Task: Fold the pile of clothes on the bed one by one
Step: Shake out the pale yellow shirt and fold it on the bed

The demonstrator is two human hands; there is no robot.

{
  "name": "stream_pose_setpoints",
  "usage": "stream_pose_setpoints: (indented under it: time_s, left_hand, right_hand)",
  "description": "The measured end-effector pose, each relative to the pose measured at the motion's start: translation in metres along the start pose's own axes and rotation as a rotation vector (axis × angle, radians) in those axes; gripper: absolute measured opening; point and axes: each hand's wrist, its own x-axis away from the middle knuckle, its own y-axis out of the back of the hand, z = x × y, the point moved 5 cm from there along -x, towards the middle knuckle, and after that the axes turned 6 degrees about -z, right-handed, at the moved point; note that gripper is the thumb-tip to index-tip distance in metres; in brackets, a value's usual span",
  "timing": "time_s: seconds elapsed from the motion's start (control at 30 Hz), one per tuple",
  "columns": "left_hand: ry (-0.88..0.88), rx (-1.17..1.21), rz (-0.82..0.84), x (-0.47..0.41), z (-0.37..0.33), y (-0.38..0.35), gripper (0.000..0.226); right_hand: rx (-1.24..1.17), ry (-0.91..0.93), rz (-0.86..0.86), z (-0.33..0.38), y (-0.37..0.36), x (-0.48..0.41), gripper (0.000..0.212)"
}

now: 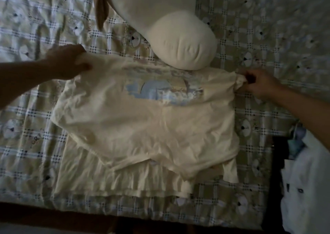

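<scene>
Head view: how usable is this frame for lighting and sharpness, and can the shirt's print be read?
Head view: dim and underexposed, the bottom edge nearly black; soft throughout, with the left hand and right hand slightly smeared; the cream shirt is the brightest area besides the white cushion, and its blue print is too blurred to read.

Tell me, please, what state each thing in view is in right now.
T-shirt: spread out print-up on the bed, wrinkled, held at both upper corners.
Left hand: grips the T-shirt's upper left corner.
Right hand: pinches its upper right corner.
Second cream garment: lies flat beneath the T-shirt, partly covered.
Plush cushion: rests on the bed, touching the T-shirt's top edge.
</scene>
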Motion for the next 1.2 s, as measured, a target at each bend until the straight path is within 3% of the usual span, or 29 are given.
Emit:
stream_pose_setpoints:
  time_s: [0.13, 0.23, 0.33, 0.5, 0.57, 0.67, 0.73, 0.83, 0.93, 1.0, 1.1, 1.17, 1.2]
  left_hand:
    - [0.06, -0.024, -0.132, -0.005, 0.024, -0.011, 0.055]
    - [0.096, 0.012, -0.092, -0.017, 0.076, -0.054, 0.063]
    - [0.128, 0.0, -0.107, -0.009, 0.08, -0.063, 0.058]
    - [0.166, -0.084, -0.078, -0.001, 0.046, -0.046, 0.054]
    - [0.17, -0.051, -0.082, 0.0, 0.049, -0.05, 0.056]
    - [0.155, -0.056, -0.231, -0.007, 0.08, -0.061, 0.079]
    - [0.087, -0.027, -0.309, 0.014, 0.048, -0.05, 0.083]
    - [-0.081, 0.003, -0.279, 0.068, -0.046, -0.04, 0.071]
    - [-0.178, 0.023, -0.158, 0.107, -0.073, -0.071, 0.068]
    - [-0.174, 0.029, -0.086, 0.122, -0.062, -0.09, 0.063]
    - [-0.164, 0.043, -0.073, 0.141, -0.045, -0.1, 0.059]
    - [-0.054, 0.073, -0.119, 0.151, -0.027, -0.1, 0.063]
    - [0.041, 0.093, -0.149, 0.157, -0.019, -0.098, 0.067]
  right_hand:
    - [-0.412, -0.064, -0.067, -0.005, -0.008, 0.003, 0.012]
    - [-0.766, -0.218, -0.145, -0.02, -0.007, 0.002, 0.027]
    - [-0.822, -0.334, -0.264, -0.034, -0.001, 0.001, 0.038]
    - [-0.511, -0.45, -0.519, -0.056, -0.004, -0.006, 0.015]
    - [-0.373, -0.406, -0.586, -0.055, -0.004, -0.007, 0.02]
    - [0.161, 0.028, -0.666, -0.027, 0.0, 0.0, 0.037]
    - [0.438, 0.326, -0.544, -0.002, -0.012, 0.006, 0.044]
    - [0.544, 0.472, -0.392, 0.008, -0.027, 0.003, 0.04]
    - [0.467, 0.51, -0.389, 0.012, -0.024, -0.004, 0.03]
    - [0.353, 0.43, -0.447, 0.008, -0.014, -0.007, 0.023]
    - [0.143, 0.013, -0.541, -0.029, 0.006, -0.002, 0.01]
    - [-0.038, -0.164, -0.562, -0.053, 0.006, 0.018, 0.014]
    - [-0.119, -0.175, -0.49, -0.052, -0.002, 0.033, 0.019]
